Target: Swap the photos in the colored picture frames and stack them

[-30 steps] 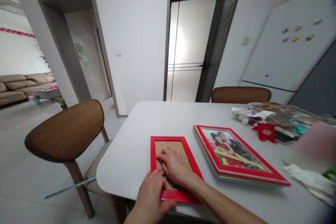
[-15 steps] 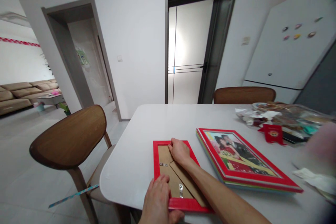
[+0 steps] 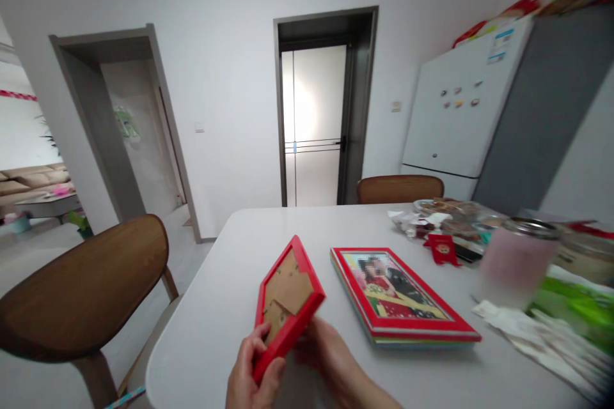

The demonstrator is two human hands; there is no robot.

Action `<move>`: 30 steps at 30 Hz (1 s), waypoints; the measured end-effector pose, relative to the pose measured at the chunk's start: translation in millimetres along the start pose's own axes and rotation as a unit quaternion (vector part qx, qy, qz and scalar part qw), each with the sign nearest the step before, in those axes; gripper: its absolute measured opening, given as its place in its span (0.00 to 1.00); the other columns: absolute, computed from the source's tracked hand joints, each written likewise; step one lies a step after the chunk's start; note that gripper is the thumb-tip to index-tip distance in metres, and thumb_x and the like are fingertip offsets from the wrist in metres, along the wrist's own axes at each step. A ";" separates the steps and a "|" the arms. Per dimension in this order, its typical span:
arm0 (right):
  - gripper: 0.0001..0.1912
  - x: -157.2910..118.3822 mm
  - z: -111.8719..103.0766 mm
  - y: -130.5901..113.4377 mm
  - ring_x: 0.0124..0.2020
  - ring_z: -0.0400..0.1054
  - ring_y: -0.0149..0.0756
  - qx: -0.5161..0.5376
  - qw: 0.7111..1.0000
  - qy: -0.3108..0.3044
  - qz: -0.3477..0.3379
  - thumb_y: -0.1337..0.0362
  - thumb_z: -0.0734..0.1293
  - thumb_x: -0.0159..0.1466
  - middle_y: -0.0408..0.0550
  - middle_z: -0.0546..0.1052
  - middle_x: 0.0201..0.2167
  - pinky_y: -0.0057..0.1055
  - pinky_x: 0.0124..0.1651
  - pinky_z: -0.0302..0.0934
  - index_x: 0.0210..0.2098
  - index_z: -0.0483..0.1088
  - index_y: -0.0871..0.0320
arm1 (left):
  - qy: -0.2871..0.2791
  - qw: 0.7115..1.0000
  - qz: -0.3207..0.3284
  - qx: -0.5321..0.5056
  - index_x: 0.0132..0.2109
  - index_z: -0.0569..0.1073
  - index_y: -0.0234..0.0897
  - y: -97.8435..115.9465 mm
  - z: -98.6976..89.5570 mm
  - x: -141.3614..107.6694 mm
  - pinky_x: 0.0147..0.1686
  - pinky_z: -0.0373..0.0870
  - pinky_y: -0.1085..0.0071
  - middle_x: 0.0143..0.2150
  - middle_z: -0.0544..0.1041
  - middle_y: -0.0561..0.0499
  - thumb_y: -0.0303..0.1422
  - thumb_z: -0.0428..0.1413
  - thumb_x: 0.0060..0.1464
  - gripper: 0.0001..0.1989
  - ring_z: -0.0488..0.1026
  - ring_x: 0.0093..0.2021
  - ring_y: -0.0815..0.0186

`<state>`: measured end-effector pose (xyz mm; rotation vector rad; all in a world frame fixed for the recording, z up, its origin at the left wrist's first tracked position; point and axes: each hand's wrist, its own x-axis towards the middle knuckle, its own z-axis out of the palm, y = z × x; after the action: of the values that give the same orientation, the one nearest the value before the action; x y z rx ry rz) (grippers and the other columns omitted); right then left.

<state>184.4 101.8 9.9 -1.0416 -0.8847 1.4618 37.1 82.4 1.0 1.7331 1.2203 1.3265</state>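
Note:
A small red picture frame [image 3: 311, 300] is tilted up off the white table, its brown backing board [image 3: 288, 291] facing me. My left hand [image 3: 254, 367] grips its lower left corner, thumb on the red edge and fingers over the backing. Behind the frame's lower right side, my right hand [image 3: 330, 354] supports it; its fingertips are mostly hidden. To the right lies a stack of frames, the top one a red-edged frame [image 3: 403, 291] with a photo of two people.
On the white table [image 3: 225, 268] at the right stand a pinkish jar [image 3: 518, 265], crumpled tissues [image 3: 542, 339], a red packet [image 3: 442, 249] and plastic bags with food. Brown chairs stand at the left [image 3: 91, 281] and at the far side [image 3: 400, 188].
The small frame has been lifted and turned from lying flat. My right hand has moved from its far edge to its lower right side. The view has shifted, showing more of the right side.

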 end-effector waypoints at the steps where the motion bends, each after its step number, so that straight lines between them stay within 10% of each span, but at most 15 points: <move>1: 0.22 -4.6 10.2 4.9 0.28 0.69 0.36 0.062 0.997 -0.028 0.034 0.49 0.55 0.56 0.50 0.74 0.27 0.32 0.29 0.61 0.34 0.67 0.61 | -0.013 0.998 -0.019 -0.054 0.31 0.62 0.40 4.5 8.0 -0.1 0.41 0.67 0.62 0.44 0.72 0.45 0.51 0.43 0.49 0.19 0.68 0.46 0.57; 6: 0.16 -11.8 12.8 -16.0 0.28 0.70 0.36 0.233 0.972 0.017 -0.031 0.53 0.62 0.52 0.47 0.75 0.24 0.31 0.32 0.63 0.30 0.68 0.61 | -0.038 0.957 -0.087 -0.275 0.36 0.62 0.39 50.8 44.3 6.9 0.40 0.68 0.62 0.43 0.72 0.44 0.52 0.53 0.41 0.22 0.69 0.45 0.55; 12: 0.15 -16.5 -93.2 -94.7 0.28 0.71 0.37 0.096 0.988 0.087 -0.078 0.65 0.64 0.50 0.43 0.77 0.26 0.33 0.32 0.64 0.39 0.67 0.56 | -0.059 0.897 -0.100 -0.427 0.52 0.55 0.39 111.0 70.3 38.9 0.46 0.64 0.64 0.50 0.68 0.43 0.37 0.58 0.43 0.30 0.67 0.48 0.58; 21: 0.09 4.0 -204.3 -130.9 0.19 0.68 0.36 -0.216 0.957 0.189 -0.039 0.66 0.67 0.45 0.47 0.76 0.19 0.28 0.22 0.61 0.28 0.72 0.61 | -0.108 0.929 -0.137 -0.326 0.50 0.62 0.33 67.3 164.6 52.7 0.48 0.61 0.68 0.48 0.70 0.43 0.29 0.56 0.41 0.26 0.67 0.48 0.60; 30: 0.16 -15.8 -223.5 -109.9 0.27 0.70 0.40 -0.247 0.951 0.185 -0.002 0.56 0.64 0.49 0.50 0.77 0.27 0.32 0.30 0.63 0.31 0.73 0.62 | -0.146 0.953 -0.136 -0.229 0.48 0.67 0.35 48.7 160.6 52.1 0.49 0.59 0.68 0.49 0.70 0.45 0.37 0.54 0.45 0.21 0.64 0.51 0.57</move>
<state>432.3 98.1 38.5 -1.6223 -0.9946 1.0032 207.9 120.9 15.9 1.3178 0.8615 1.0418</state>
